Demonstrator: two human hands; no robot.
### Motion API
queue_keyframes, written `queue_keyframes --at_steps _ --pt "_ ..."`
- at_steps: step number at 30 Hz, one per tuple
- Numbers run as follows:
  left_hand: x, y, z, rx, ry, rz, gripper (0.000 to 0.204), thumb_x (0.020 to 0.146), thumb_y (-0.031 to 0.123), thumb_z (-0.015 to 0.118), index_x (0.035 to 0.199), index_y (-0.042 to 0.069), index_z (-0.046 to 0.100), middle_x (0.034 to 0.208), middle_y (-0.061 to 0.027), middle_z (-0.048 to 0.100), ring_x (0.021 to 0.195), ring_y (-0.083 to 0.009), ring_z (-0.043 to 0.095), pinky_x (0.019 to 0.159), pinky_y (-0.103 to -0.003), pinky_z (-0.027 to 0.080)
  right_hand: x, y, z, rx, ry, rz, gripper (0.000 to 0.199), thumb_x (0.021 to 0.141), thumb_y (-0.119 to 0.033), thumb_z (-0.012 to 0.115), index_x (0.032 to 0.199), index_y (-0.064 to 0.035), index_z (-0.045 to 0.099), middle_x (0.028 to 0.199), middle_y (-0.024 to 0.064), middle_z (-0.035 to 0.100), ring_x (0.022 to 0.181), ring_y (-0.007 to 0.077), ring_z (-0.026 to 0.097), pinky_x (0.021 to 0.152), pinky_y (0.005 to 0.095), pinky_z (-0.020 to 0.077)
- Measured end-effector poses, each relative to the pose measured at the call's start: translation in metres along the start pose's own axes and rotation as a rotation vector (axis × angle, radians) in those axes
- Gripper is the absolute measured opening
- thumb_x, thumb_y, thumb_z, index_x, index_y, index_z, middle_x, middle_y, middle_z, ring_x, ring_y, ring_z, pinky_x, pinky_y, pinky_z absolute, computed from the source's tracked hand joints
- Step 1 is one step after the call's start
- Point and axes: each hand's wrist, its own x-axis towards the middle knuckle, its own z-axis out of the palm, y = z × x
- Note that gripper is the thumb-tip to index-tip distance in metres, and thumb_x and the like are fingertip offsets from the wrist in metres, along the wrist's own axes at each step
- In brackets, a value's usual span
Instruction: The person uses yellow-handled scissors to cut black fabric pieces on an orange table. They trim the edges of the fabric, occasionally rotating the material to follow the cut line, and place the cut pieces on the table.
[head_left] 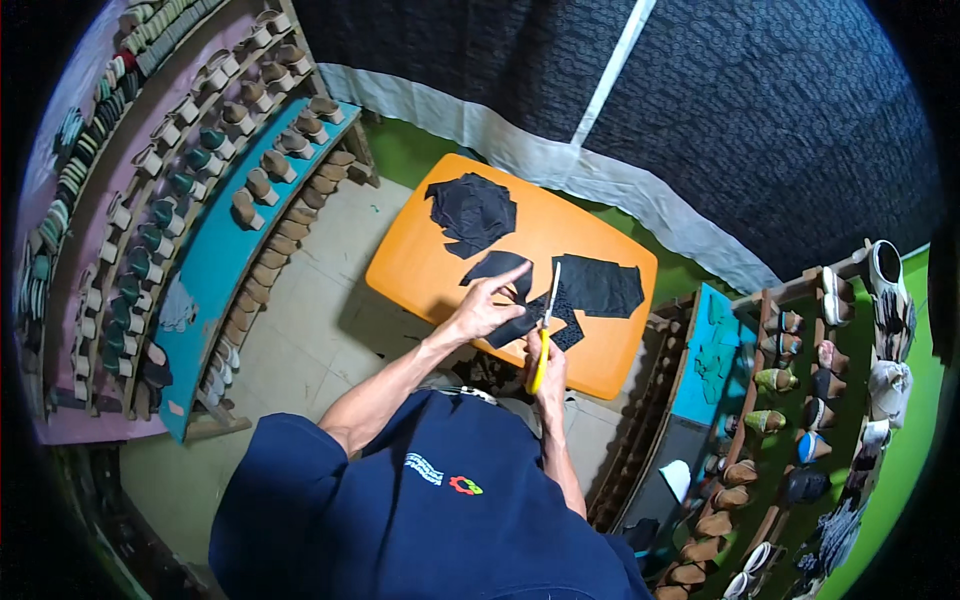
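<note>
My left hand [484, 310] is over the orange table with its index finger and thumb spread apart. Black cloth [492, 264] shows behind and beside those fingers; I cannot tell whether the hidden fingers touch it. My right hand [546, 378], at the table's near edge, grips yellow-handled scissors [544, 350]. Their blades point away from me, beside a dark patterned cloth piece [567, 330]. Another flat black cloth piece [600, 287] lies to the right of the blades. At the far left of the tabletop sits a crumpled heap of black cloth [474, 212].
The orange table [408, 255] stands before a dark curtain [740, 120] with a white border. Racks of shoes flank it: a blue-topped shelf [215, 285] on the left, and a shoe rack [765, 400] on the right. Tiled floor [300, 335] shows left of the table.
</note>
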Motion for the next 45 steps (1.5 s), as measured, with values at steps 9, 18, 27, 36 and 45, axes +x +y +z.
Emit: queue_keyframes --at_steps 9,18,27,36,45 --pt "-0.022 -0.009 0.0 -0.339 0.004 -0.349 0.096 0.079 -0.003 0.072 0.159 0.019 0.026 0.084 -0.0012 0.059 0.07 -0.0046 0.052 0.064 -0.021 0.046 -0.001 0.02 -0.016 -0.085 0.049 0.027 0.039 0.09 -0.045 0.073 0.079 -0.01 0.06 0.058 -0.0049 0.049 0.048 0.0059 0.044 0.045 0.0229 0.0322" --pt "-0.001 -0.041 -0.023 -0.618 0.39 -0.391 0.095 0.074 -0.011 0.071 0.157 0.013 0.031 0.129 -0.0077 0.057 0.071 -0.0079 0.06 0.055 -0.019 0.043 -0.009 0.054 -0.043 -0.249 0.12 0.135 0.053 0.081 -0.054 0.079 0.074 -0.0048 0.062 0.062 -0.006 0.047 0.058 0.0059 0.041 0.052 0.0257 0.0319" --pt "0.14 -0.119 -0.089 0.247 0.585 -0.499 0.091 0.079 0.023 0.079 0.155 0.009 0.032 0.127 -0.0141 0.054 0.112 -0.0285 0.056 0.099 -0.041 0.045 -0.029 0.045 -0.064 -0.344 0.215 0.135 0.059 0.078 -0.055 0.08 0.065 -0.0049 0.052 0.059 -0.0034 0.044 0.057 0.0087 0.038 0.051 0.0298 0.0315" --pt "0.05 -0.202 -0.035 0.854 0.51 -0.013 0.06 0.081 0.007 0.064 0.14 0.004 0.053 0.139 -0.0236 0.051 0.126 -0.0402 0.047 0.111 -0.048 0.035 -0.007 0.076 -0.106 -0.684 0.286 0.22 0.056 0.077 -0.052 0.079 0.095 0.0 0.067 0.071 0.0172 0.067 0.064 0.0302 0.066 0.063 0.0423 0.0503" --pt "0.098 -0.174 -0.09 0.713 0.816 -0.093 0.018 0.088 0.012 0.06 0.104 0.006 0.066 0.096 -0.0141 0.064 0.098 -0.0336 0.058 0.092 -0.045 0.044 0.021 0.067 -0.118 -0.774 0.232 0.208 0.044 0.085 -0.041 0.071 0.101 -0.0001 0.069 0.081 0.0181 0.071 0.078 0.0296 0.071 0.071 0.0418 0.0529"
